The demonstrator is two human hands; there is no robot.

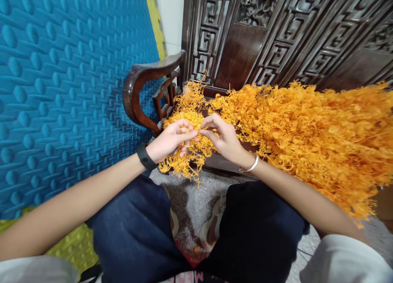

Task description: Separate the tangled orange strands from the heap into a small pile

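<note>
My left hand (170,141), with a black band on its wrist, is closed round a small bunch of orange plastic sprigs (184,160) that hangs below the fingers. My right hand (225,140), with a silver bangle on its wrist, pinches the same bunch from the right; the fingertips of both hands meet in the middle. A large heap of orange sprigs (310,131) lies on the dark wooden bench (144,76) and spreads to the right.
A blue embossed foam mat (67,82) covers the left, with a yellow-green mat (76,246) below it. The bench's carved back panels (276,33) rise behind the heap. My knees in dark trousers frame a speckled floor (196,201).
</note>
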